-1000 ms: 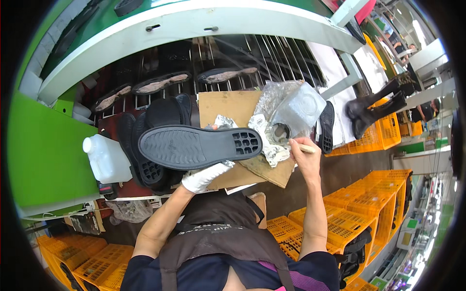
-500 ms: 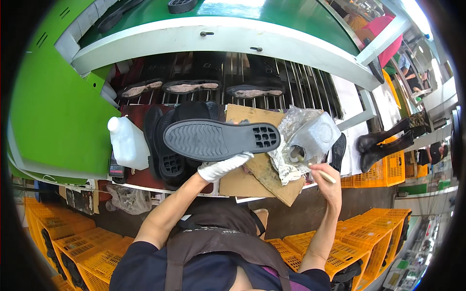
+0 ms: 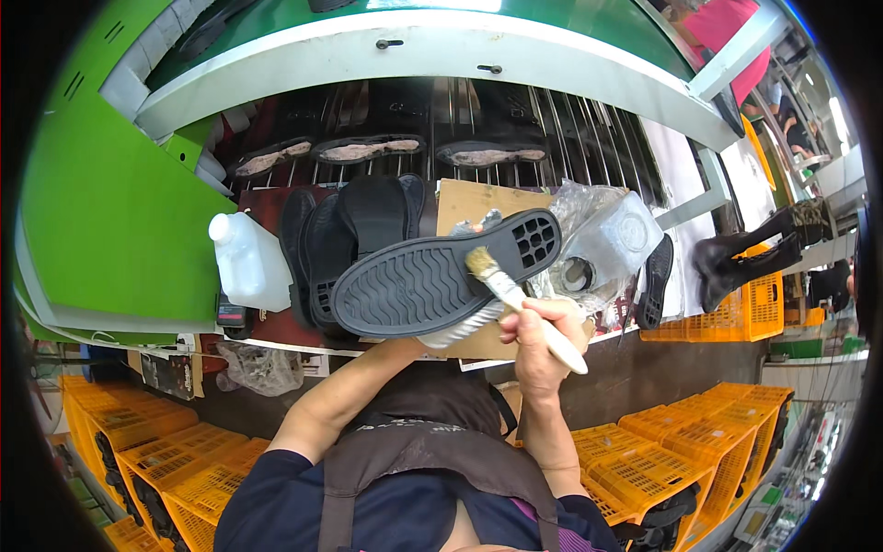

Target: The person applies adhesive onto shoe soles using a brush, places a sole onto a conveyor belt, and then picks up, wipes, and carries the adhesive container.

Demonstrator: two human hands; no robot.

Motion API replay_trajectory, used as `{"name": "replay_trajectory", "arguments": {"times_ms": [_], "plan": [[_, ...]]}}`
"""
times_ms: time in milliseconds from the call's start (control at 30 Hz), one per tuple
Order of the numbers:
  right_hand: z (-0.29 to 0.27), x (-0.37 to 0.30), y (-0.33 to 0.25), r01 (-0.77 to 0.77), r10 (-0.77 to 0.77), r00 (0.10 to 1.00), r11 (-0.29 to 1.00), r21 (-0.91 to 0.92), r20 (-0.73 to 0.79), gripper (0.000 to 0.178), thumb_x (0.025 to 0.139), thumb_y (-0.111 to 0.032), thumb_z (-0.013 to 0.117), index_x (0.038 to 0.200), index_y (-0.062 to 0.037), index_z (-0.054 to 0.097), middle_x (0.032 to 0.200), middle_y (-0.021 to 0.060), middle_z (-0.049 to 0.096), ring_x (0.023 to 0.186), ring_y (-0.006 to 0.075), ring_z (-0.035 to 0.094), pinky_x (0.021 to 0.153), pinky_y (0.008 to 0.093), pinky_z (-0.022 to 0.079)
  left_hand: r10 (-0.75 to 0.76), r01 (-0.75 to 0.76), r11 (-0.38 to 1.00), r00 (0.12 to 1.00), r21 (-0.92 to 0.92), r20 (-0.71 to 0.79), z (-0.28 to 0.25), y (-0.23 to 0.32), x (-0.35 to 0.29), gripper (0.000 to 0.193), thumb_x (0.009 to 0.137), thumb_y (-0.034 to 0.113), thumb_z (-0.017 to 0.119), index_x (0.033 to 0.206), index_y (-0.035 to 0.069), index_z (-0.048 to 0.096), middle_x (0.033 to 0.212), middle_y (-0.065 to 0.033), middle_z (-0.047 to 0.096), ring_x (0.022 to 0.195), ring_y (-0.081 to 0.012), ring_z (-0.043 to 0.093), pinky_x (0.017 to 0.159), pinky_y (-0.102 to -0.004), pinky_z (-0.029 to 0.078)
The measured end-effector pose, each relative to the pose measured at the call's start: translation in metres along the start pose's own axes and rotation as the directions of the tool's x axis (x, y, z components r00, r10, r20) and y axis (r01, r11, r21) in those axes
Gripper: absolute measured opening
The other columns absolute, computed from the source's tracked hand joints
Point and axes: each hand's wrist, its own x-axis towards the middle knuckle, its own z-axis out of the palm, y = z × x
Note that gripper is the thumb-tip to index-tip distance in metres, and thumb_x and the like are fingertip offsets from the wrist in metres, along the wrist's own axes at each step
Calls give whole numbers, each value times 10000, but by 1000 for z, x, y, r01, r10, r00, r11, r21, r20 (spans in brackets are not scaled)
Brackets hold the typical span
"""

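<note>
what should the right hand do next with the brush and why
Probably draw the brush lightly along the sole: the right hand grips it with the bristles over the sole, and the gloved left hand holds the sole from beneath. Whether the bristles already touch is hard to tell.

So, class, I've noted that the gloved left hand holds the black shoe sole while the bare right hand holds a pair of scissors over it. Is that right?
Not quite: the tool is wrong. The head view shows the bare right hand holding a pale-handled brush over the black shoe sole, which the gloved left hand does hold.
</note>
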Motion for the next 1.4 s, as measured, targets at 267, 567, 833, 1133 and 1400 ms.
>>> {"name": "replay_trajectory", "arguments": {"times_ms": [267,567,833,1133,1400], "plan": [[14,-1,-2,-163,153,968,986,40,197,111,895,-45,609,960,38,575,741,133,648,620,148,637,543,244,539,-206,251,641,967,-726,153,-5,25,0,517,935,172,578,1392,67,361,1318,-91,480,1177,-162,500,1022,-318,412],[-25,19,12,-59,51,988,997,-53,-144,86,910,-35,579,923,49,578,720,113,649,567,110,604,534,220,513,-393,316,278,899,-907,193,-6,15,-4,544,893,71,618,1373,62,361,1323,-109,481,1194,-168,502,1035,-322,423],[22,-7,0,-83,83,997,997,-2,-9,84,905,-25,560,939,51,564,686,126,624,542,137,587,514,241,505,-232,124,803,966,-582,-115,11,28,-8,354,901,92,600,1232,50,484,1159,-76,548,1044,-124,549,885,-249,475],[54,-21,-11,-142,109,965,982,123,238,97,907,-28,586,968,46,567,732,140,656,601,135,631,560,242,538,-281,393,512,917,-764,283,5,-18,-36,182,905,108,570,1072,59,515,1027,-58,568,926,-122,559,779,-243,468],[47,0,-20,-110,80,944,991,78,319,94,902,-31,599,960,39,575,729,130,660,599,134,632,554,241,535,-119,661,177,750,-729,651,-16,-60,-60,56,910,124,540,911,68,546,896,-40,588,808,-121,569,673,-236,461]]}}
